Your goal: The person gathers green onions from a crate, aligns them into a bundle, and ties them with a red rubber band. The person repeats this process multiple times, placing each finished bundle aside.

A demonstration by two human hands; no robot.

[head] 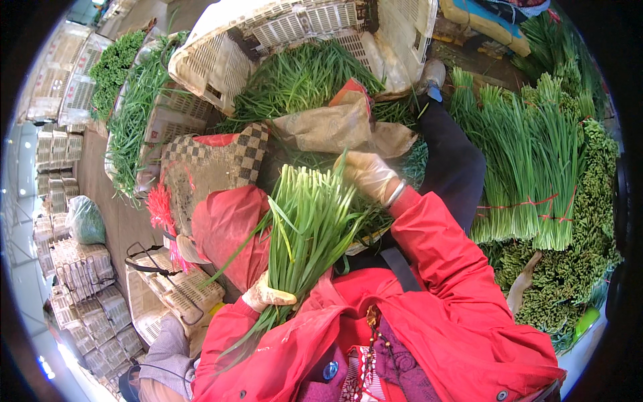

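Observation:
My left hand (270, 294), in a thin pale glove, is closed around the leafy part of a bunch of garlic chives (306, 221). The pale cut ends of the bunch point away from me, and the leaf tips hang over my red sleeve. At the right side of those ends, my gloved right hand (370, 175) has its fingers curled around a single green chive leaf (343, 163). Beyond the hands, loose chives (306, 80) lie in a tipped white plastic crate (311, 22). A brown woven sack (326, 128) lies in front of that crate.
Tied chive bundles (522, 171) stand at right over piled green stalks (567, 286). A checkered cloth (211, 166) with red ties (162, 203) covers my left side. Another crate of chives (166, 120) is at left. Stacked crates (83, 266) and a person's sleeve (168, 346) appear farther left.

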